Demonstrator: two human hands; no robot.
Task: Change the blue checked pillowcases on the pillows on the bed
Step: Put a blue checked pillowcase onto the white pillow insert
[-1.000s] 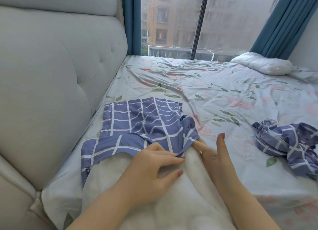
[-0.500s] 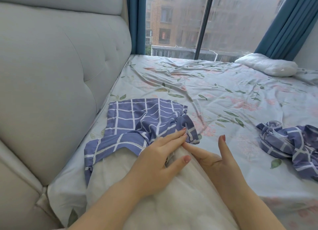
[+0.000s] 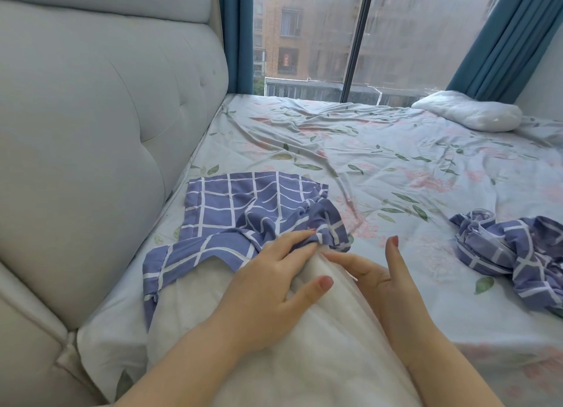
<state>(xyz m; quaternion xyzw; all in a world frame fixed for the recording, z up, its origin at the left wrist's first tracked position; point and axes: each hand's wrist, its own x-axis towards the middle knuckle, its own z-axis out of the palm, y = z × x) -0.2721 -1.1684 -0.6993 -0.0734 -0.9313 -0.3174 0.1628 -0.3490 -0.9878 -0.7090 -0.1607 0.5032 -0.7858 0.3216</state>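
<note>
Head view: a person's two bare hands work at the near left of a bed point(image 3: 380, 150) with a flowered sheet.
Blue checked pillowcase point(image 3: 249, 208): lies mostly flat on the sheet just beyond the hands. Only its near open edge covers the far end of the white pillow point(image 3: 304, 361), and it is bunched at its right corner.
White pillow: runs from the near edge toward the pillowcase, bare over most of its length.
Left hand point(image 3: 271, 278): rests on the pillow, pinching a raised ridge of it between the fingers and the thumb. The fingertips touch the bunched edge of the pillowcase.
Right hand point(image 3: 384, 280): just right of that ridge, spread and holding nothing, thumb raised. Its forefinger lies against the pillow and points at the left hand.
Crumpled pillowcase point(image 3: 515, 254): same blue check, heaped on the sheet at the right, well apart from both hands.
Bare pillow point(image 3: 469, 114): at the far right corner of the bed.
Headboard point(image 3: 91, 126): pale and padded, along the left side.
Window point(image 3: 396, 35): beyond the bed, with a teal curtain point(image 3: 499, 38) at the right.
</note>
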